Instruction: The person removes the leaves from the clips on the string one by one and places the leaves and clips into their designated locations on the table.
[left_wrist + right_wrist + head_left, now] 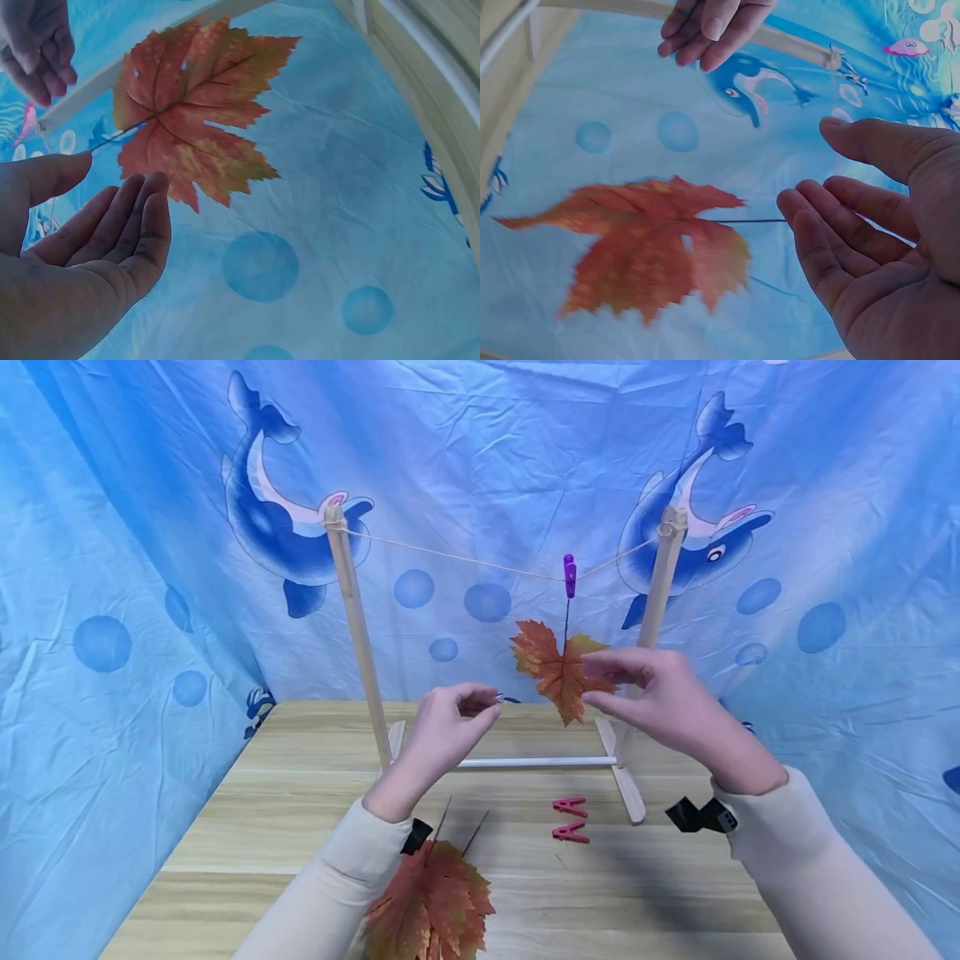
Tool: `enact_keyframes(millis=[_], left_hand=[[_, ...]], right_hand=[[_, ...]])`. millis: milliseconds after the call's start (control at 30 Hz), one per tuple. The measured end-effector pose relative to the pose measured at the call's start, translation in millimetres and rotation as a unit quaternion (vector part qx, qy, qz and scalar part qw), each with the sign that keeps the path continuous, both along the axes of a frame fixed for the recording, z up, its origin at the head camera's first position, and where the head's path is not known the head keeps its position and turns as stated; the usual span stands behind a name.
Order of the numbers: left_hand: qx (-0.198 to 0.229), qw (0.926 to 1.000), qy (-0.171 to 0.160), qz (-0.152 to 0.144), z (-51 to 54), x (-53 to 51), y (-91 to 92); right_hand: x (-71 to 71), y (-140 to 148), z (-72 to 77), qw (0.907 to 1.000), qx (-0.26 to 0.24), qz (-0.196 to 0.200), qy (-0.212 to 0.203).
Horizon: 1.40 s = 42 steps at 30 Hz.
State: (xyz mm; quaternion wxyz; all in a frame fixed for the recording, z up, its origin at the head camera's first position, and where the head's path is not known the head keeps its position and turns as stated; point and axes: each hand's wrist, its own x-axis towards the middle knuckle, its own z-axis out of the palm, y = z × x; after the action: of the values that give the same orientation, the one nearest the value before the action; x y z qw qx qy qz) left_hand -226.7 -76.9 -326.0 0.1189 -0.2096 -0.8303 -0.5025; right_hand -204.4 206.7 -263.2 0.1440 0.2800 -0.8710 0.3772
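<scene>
An orange-red maple leaf hangs by its dark stem from a purple clothespin, which is clipped on a thin string. My right hand overlaps the leaf's right edge in the head view, its fingers loosely bent with nothing in them. In the right wrist view the leaf's stem runs behind the fingertips; whether they touch I cannot tell. My left hand is raised left of the leaf, thumb and fingers apart and holding nothing. Two pink clothespins lie on the table.
The string is tied between two wooden posts of a stand with a white crossbar. More maple leaves lie at the table's front, partly behind my left sleeve. A blue dolphin-print cloth hangs behind the wooden table.
</scene>
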Motion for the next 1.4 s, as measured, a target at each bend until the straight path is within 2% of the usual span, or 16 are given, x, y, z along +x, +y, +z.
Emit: enact_keyframes(millis=[200, 367, 500, 600, 800, 967, 1100, 1200, 1400], left_hand=[[0.028, 0.9995, 0.016, -0.008, 11.2, -7.3, 15.2], [0.056, 0.9981, 0.024, -0.014, 20.4, -14.7, 29.0], [0.084, 0.9960, 0.026, -0.017, 27.9, -21.1, 38.9], [0.090, 0.9953, 0.027, -0.024, 33.0, -27.1, 46.0], [0.091, 0.9954, 0.024, -0.018, 41.1, -39.6, 57.1], [0.090, 0.9955, 0.027, -0.014, 49.0, -49.1, 65.7], [0.078, 0.9966, 0.026, -0.004, 55.9, -54.9, 74.4], [0.056, 0.9982, 0.022, 0.002, 60.5, -59.7, 82.1], [0.016, 0.9988, 0.045, 0.004, 62.6, -67.9, 93.8]], right_hand=[[-10.4, -0.9, 27.0, 0.9988, 0.004, -0.015, 0.047], [-15.9, -3.9, 46.9, 0.9970, 0.013, -0.044, 0.062], [-21.5, -10.5, 61.6, 0.9958, 0.022, -0.050, 0.073], [-26.5, -13.6, 73.0, 0.9954, 0.020, -0.054, 0.076], [-38.3, -17.5, 95.3, 0.9962, 0.034, -0.062, 0.050], [-51.2, -24.9, 110.7, 0.9954, 0.070, -0.063, 0.017], [-59.0, -31.1, 117.9, 0.9909, 0.117, -0.066, -0.011], [-62.8, -34.1, 121.3, 0.9866, 0.148, -0.068, -0.013], [-67.5, -36.7, 125.7, 0.9825, 0.169, -0.076, -0.021]])
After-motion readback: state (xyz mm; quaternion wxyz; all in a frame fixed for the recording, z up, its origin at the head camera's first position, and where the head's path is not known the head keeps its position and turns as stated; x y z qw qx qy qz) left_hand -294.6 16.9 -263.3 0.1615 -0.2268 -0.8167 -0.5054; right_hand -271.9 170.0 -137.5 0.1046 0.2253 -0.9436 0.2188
